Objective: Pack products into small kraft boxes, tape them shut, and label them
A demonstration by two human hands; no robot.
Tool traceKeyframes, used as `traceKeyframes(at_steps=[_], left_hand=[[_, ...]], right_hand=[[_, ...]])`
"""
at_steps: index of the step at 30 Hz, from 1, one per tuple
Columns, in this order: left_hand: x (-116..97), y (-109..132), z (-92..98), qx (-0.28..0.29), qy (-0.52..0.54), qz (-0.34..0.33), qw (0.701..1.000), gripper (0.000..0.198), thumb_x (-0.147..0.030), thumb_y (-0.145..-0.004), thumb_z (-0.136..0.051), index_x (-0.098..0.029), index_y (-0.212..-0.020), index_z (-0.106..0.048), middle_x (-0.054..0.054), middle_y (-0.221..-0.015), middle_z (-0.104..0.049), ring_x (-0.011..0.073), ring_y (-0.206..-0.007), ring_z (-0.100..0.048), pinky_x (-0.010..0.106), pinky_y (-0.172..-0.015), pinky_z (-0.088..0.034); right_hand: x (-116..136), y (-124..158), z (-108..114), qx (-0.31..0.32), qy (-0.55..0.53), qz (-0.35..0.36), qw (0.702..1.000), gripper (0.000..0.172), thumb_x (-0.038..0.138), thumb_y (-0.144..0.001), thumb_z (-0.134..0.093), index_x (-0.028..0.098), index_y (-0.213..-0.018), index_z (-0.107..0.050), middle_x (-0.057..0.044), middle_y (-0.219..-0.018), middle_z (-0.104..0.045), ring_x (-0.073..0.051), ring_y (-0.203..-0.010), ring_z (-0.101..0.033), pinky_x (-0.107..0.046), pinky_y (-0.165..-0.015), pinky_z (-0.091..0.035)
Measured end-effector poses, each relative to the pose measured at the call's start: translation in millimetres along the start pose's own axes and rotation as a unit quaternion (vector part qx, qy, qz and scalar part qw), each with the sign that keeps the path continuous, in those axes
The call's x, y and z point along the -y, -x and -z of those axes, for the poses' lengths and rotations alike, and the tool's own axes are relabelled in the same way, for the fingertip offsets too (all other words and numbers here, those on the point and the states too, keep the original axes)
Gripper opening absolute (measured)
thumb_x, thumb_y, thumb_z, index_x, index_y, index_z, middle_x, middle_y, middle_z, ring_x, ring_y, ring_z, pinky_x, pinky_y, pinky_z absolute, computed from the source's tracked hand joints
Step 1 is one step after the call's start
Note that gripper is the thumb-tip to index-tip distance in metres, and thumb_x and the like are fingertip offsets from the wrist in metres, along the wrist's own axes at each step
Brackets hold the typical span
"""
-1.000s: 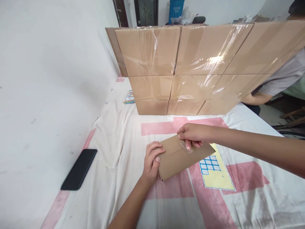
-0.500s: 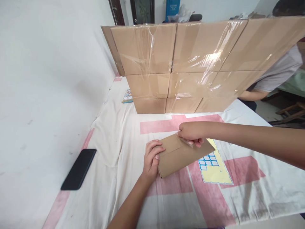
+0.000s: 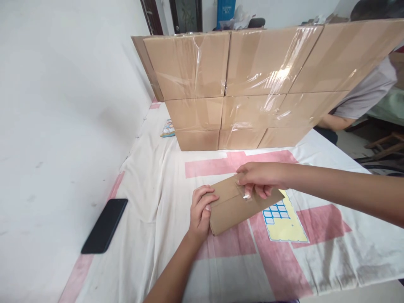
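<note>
In the head view, the flat brown cardboard box [image 3: 230, 213] lies at lower centre. The left hand's [image 3: 200, 209] fingers, slightly spread, clasp its left end; the right hand's [image 3: 257, 180] fingers, curled narrowly, touch clear plastic tape [image 3: 248, 199] on top, pinching unclear. White lettering on the blue container [image 3: 225, 12], top centre, is illegible.
</note>
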State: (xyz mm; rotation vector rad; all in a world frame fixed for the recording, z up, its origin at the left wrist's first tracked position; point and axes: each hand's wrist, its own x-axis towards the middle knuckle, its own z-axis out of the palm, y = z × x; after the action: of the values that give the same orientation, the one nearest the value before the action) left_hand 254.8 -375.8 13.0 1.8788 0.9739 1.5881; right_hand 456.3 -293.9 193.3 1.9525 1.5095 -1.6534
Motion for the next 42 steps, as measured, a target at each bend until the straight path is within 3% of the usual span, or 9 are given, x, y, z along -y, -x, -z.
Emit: traceKeyframes(at_steps=[4, 10, 13, 17, 22, 25, 30, 37, 42], left_hand=[[-1.2, -0.2, -0.3, -0.006, -0.009, -0.005, 1.000, 0.033, -0.031, -0.102, -0.036, -0.025, -0.114, -0.067, 0.010, -0.125, -0.059, 0.0264, -0.120, -0.055, 0.053, -0.104, -0.047], [-2.1, -0.3, 0.2, -0.003, -0.001, 0.000, 1.000, 0.032, -0.030, -0.102, -0.037, -0.025, -0.115, -0.067, 0.009, -0.126, -0.058, 0.0253, -0.121, -0.055, 0.052, -0.107, -0.045], [-3.1, -1.0, 0.6, -0.001, -0.004, 0.006, 1.000, 0.033, -0.031, -0.102, -0.037, -0.026, -0.115, -0.066, 0.009, -0.127, -0.058, 0.0256, -0.121, -0.055, 0.052, -0.106, -0.045], [-5.7, -2.6, 0.7, -0.004, -0.014, 0.010, 1.000, 0.033, -0.032, -0.103, -0.036, -0.026, -0.115, -0.066, 0.010, -0.128, -0.058, 0.0260, -0.120, -0.055, 0.053, -0.105, -0.046], [-7.1, -2.9, 0.3, -0.003, -0.010, 0.007, 1.000, 0.033, -0.031, -0.103, -0.036, -0.026, -0.116, -0.066, 0.010, -0.128, -0.058, 0.0260, -0.120, -0.055, 0.053, -0.105, -0.045], [-6.7, -2.6, 0.3, -0.003, -0.011, 0.005, 1.000, 0.033, -0.032, -0.103, -0.036, -0.026, -0.115, -0.067, 0.010, -0.127, -0.058, 0.0263, -0.120, -0.055, 0.053, -0.104, -0.046], [-6.1, -2.6, 0.7, -0.006, -0.016, 0.007, 1.000, 0.033, -0.032, -0.103, -0.037, -0.026, -0.114, -0.067, 0.010, -0.127, -0.058, 0.0264, -0.119, -0.055, 0.053, -0.104, -0.047], [-8.0, -3.8, 0.6, -0.007, -0.020, 0.007, 1.000, 0.033, -0.032, -0.103, -0.036, -0.027, -0.114, -0.067, 0.009, -0.127, -0.058, 0.0257, -0.119, -0.056, 0.052, -0.103, -0.047], [-9.4, -4.8, 0.8, -0.004, -0.028, 0.008, 1.000, 0.033, -0.032, -0.103, -0.037, -0.027, -0.114, -0.067, 0.009, -0.126, -0.059, 0.0258, -0.119, -0.056, 0.053, -0.104, -0.047]], right_hand=[[-16.9, -0.9, -3.3, -0.030, -0.039, 0.042, 0.998, 0.075, 0.016, -0.090, -0.060, 0.014, -0.157, -0.026, 0.001, -0.067, -0.071, -0.010, -0.037, -0.049, -0.021, -0.037, -0.034], [-24.1, -1.3, -11.6, -0.080, 0.022, 0.101, 0.991, 0.073, 0.017, -0.091, -0.057, 0.022, -0.158, -0.028, 0.005, -0.062, -0.067, -0.010, -0.034, -0.047, -0.022, -0.038, -0.035], [-25.6, -6.4, -14.2, -0.114, 0.073, 0.130, 0.982, 0.063, 0.019, -0.089, -0.061, 0.023, -0.149, -0.040, 0.005, -0.060, -0.067, -0.011, -0.035, -0.049, -0.023, -0.041, -0.038], [-31.8, -12.9, -17.7, -0.143, 0.090, 0.171, 0.971, 0.036, 0.025, -0.091, -0.058, 0.022, -0.127, -0.057, 0.004, -0.062, -0.068, -0.011, -0.035, -0.047, -0.024, -0.041, -0.038], [-35.4, -1.9, -21.8, -0.166, 0.114, 0.230, 0.952, 0.033, 0.026, -0.091, -0.056, 0.023, -0.121, -0.070, 0.000, -0.069, -0.069, -0.014, -0.051, -0.058, -0.024, -0.050, -0.042], [-32.1, 8.3, -23.9, -0.143, 0.097, 0.229, 0.958, 0.037, 0.024, -0.088, -0.061, 0.022, -0.123, -0.072, -0.002, -0.072, -0.070, -0.017, -0.061, -0.062, -0.024, -0.054, -0.045], [-33.8, 13.5, -26.8, -0.069, -0.012, 0.132, 0.989, 0.070, 0.017, -0.086, -0.060, 0.023, -0.153, -0.046, 0.002, -0.063, -0.066, -0.010, -0.039, -0.047, -0.023, -0.042, -0.038], [-50.5, 17.8, -29.4, -0.037, -0.133, 0.117, 0.983, 0.067, 0.015, -0.089, -0.054, 0.024, -0.154, -0.042, 0.004, -0.062, -0.064, -0.008, -0.035, -0.044, -0.021, -0.039, -0.029], [-65.9, 23.7, -36.2, -0.014, -0.108, 0.117, 0.987, 0.076, 0.021, -0.089, -0.055, 0.025, -0.161, -0.031, 0.004, -0.061, -0.065, -0.010, -0.035, -0.044, -0.022, -0.041, -0.034]])
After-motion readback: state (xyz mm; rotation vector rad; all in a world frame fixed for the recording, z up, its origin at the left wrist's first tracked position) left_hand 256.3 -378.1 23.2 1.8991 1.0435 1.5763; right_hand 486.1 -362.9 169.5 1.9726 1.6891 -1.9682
